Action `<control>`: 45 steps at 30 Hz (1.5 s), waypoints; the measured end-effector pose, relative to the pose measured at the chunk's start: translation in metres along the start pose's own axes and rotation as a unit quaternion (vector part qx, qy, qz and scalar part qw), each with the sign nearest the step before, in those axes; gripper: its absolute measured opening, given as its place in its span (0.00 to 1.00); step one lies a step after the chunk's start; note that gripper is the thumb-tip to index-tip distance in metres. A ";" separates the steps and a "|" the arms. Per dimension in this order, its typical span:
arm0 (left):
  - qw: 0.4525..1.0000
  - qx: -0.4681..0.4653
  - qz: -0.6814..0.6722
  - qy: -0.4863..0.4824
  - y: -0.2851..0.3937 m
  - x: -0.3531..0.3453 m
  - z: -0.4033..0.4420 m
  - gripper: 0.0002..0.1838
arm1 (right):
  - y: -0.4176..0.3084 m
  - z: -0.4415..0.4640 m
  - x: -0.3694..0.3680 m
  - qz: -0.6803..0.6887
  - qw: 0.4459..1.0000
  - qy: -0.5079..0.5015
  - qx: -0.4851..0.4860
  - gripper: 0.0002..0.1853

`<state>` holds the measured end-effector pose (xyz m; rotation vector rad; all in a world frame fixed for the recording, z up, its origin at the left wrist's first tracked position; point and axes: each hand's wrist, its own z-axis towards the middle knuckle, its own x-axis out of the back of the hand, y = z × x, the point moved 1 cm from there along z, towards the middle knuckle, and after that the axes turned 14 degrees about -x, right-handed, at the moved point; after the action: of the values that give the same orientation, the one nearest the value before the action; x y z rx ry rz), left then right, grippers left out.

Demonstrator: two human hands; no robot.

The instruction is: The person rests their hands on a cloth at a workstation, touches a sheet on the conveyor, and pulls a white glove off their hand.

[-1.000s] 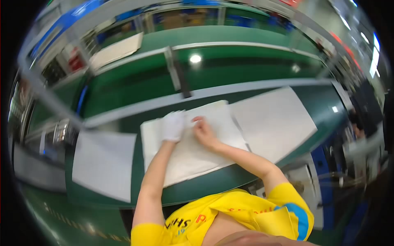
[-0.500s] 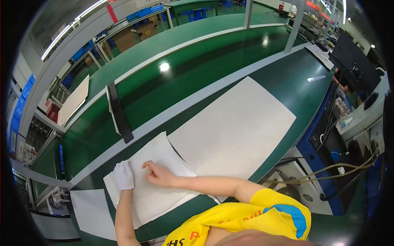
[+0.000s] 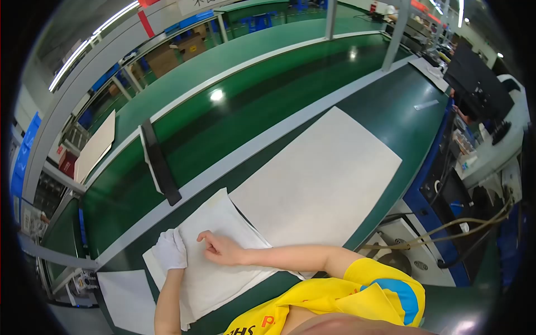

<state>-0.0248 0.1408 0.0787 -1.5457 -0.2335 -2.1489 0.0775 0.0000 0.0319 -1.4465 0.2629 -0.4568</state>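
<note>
A stack of white sheets [image 3: 223, 285], thin and slightly uneven at the edges, lies before me on the green table. My left hand [image 3: 170, 251], in a white glove, rests at the stack's left edge. Its fingers are together and bent, and their tips are hidden, so whether they hold a sheet does not show. My right hand [image 3: 221, 249] is bare and lies over the middle of the stack, fingers curled in and the index finger hooked forward. Nothing shows in it. Right beside the stack lies a large off-white board or sheet [image 3: 318, 176].
Another white sheet [image 3: 127, 298] lies at the left. A grey rail [image 3: 245, 148] runs behind the stack, with a dark strip [image 3: 160, 162] across a green surface beyond it. At the right stand a black monitor [image 3: 477, 84] and blue equipment with cables [image 3: 446, 229].
My left hand has turned slightly, its bent knuckles now more visible, and the right index finger has shifted a little. The whole view has tilted slightly. The stack looks unchanged.
</note>
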 end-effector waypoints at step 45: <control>0.847 -0.136 -0.460 0.229 0.048 -0.046 0.032 0.15 | -0.009 -0.002 0.005 -0.105 0.993 0.043 -0.020 0.23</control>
<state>0.0361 0.1252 0.0404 -1.0697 -0.6251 -3.3547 0.0796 -0.0044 0.0413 -1.5025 0.1895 -0.6903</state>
